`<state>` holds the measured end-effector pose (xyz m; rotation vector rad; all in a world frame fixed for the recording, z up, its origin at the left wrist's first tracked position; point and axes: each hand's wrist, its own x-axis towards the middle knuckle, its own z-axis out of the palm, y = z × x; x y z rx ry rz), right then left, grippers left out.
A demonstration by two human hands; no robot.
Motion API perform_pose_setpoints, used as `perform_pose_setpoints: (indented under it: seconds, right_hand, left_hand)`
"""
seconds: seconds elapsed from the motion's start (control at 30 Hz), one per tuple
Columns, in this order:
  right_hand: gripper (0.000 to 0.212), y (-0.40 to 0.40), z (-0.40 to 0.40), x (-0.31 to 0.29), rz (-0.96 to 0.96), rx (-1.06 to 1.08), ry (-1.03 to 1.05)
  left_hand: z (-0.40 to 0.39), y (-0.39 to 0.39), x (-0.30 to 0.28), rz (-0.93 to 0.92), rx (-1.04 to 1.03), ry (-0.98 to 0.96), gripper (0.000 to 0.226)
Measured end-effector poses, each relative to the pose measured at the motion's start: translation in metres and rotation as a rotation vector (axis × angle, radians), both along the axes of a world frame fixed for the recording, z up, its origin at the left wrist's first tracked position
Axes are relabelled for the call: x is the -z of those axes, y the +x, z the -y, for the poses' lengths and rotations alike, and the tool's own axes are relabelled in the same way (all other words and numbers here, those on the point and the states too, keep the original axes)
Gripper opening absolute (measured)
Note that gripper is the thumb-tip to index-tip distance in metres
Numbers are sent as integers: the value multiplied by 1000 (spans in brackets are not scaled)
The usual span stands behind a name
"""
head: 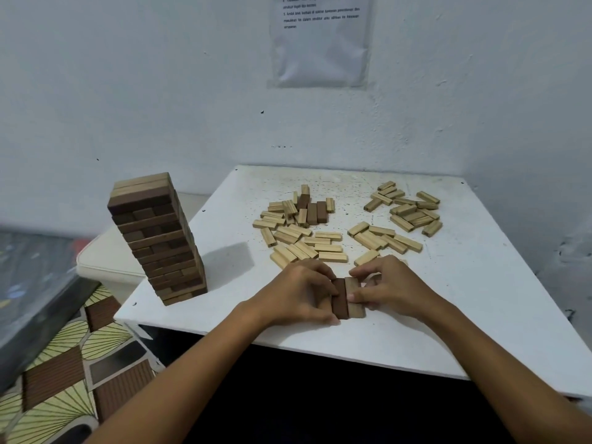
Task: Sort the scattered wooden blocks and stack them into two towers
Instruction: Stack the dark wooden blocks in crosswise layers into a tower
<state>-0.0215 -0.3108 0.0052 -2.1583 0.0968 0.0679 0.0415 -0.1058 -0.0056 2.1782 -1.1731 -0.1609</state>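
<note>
A dark block [339, 298] and a lighter block [355, 297], laid side by side near the front edge of the white counter [480, 299], are pinched between the curled fingers of the left hand [296, 291] and the right hand [392, 288], each grip clamped on them. Pale blocks [307, 238] are scattered beyond in loose heaps, a few dark ones [315, 211] among them. A tall, mostly dark tower [157, 238] is seen standing at the counter's left corner.

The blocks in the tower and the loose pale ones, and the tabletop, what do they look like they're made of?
Tower: wood, mostly dark brown and matte, grain lines visible, a few paler blocks at the top. Loose pale blocks: light unfinished-looking wood with streaky grain. Tabletop: a thin white board, probably painted or laminated; black specks and scuffs mar its surface.
</note>
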Motion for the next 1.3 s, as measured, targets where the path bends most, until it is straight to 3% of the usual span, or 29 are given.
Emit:
perform_pose_setpoints:
  seconds: [0.17,0.33,0.8,0.87,0.97,1.03,1.1,1.17,1.3]
  right_hand:
    - [54,-6,4,-6,67,-66,-137]
    - [75,-16,13,-6,29,-166,-271]
    - [77,-14,8,9,89,-176,-231]
    - [74,-17,2,9,118,-79,-60]
    - [66,-20,-17,10,179,126,398]
    - [78,-19,-31,14,182,214,632]
    - [83,-19,-44,14,182,268,715]
    - [77,-20,-54,13,202,301,739]
    - [78,-21,-65,10,227,317,722]
  left_hand:
    - [-5,-4,3,-2,-64,14,59]
    - [-7,-1,9,-50,-140,35,78]
    - [-6,-5,12,-124,-98,-91,90]
    - [-5,-8,10,-149,-116,-137,89]
    - [1,-20,9,-346,-161,-411,73]
    - [10,-28,10,-490,-221,-573,78]
    - [20,-33,13,-579,-285,-637,88]
    - [29,-37,13,-648,-325,-671,81]
    - [37,-42,13,-633,-363,-682,87]
